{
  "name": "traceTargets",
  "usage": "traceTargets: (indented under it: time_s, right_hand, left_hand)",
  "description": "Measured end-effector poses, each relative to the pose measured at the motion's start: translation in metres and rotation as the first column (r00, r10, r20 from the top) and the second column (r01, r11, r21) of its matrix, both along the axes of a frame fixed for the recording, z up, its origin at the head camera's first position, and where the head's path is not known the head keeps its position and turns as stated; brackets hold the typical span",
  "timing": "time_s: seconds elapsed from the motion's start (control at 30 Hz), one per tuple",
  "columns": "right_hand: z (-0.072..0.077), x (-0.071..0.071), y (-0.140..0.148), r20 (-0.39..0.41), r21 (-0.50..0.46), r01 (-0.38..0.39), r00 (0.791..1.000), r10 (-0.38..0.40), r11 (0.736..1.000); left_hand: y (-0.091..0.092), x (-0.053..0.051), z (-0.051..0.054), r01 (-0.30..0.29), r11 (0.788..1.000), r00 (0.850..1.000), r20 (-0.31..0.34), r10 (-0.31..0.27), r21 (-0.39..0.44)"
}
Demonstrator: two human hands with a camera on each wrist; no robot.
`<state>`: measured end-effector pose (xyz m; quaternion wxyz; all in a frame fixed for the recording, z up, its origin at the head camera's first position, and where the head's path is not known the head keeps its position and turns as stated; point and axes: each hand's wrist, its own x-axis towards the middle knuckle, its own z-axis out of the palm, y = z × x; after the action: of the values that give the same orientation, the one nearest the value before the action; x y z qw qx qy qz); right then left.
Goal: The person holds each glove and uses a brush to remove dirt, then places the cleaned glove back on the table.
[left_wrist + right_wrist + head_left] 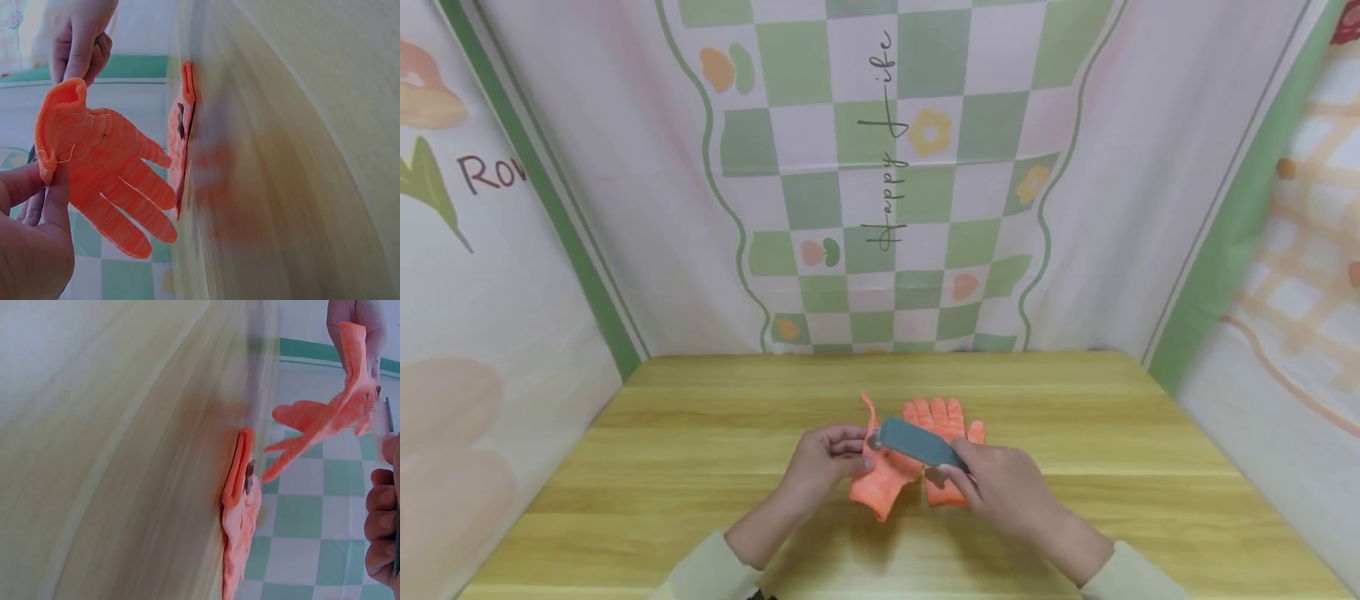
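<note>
My left hand pinches an orange knitted glove near its edge. In the left wrist view the raised glove hangs with its fingers spread above the table. My right hand grips a brush with a flat blue-grey back. Its head reaches over the raised glove, beside a dark spot; short bristles show against the glove in the right wrist view. A second orange glove lies flat on the table under the brush and right hand, with a dark brown patch on it.
Both hands work over a light wood-grain table. A green-and-white checked curtain hangs behind the table's far edge. Printed cloth panels stand on the left and right.
</note>
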<state>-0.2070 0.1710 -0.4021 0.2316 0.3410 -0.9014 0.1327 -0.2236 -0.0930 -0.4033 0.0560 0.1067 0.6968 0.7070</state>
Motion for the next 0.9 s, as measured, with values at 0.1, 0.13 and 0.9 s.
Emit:
traceTargets:
  time_s: [0.1,0.13,0.9]
  right_hand:
    - [-0.001,0.0,0.006,0.002,0.022,0.048,0.999,-0.048,0.999]
    - [-0.002,-0.001,0.008,0.003,0.03,0.07,0.998,-0.07,0.997]
    - [0.002,0.003,-0.011,-0.083,-0.108,-0.097,0.993,0.088,0.989]
  left_hand:
    - [-0.002,0.001,0.0,-0.003,1.0,1.0,0.011,0.003,0.01]
    - [-0.003,0.001,0.001,-0.005,1.0,1.0,0.016,0.005,0.012]
    - [0.002,-0.001,0.001,-0.006,1.0,1.0,-0.019,0.006,-0.004]
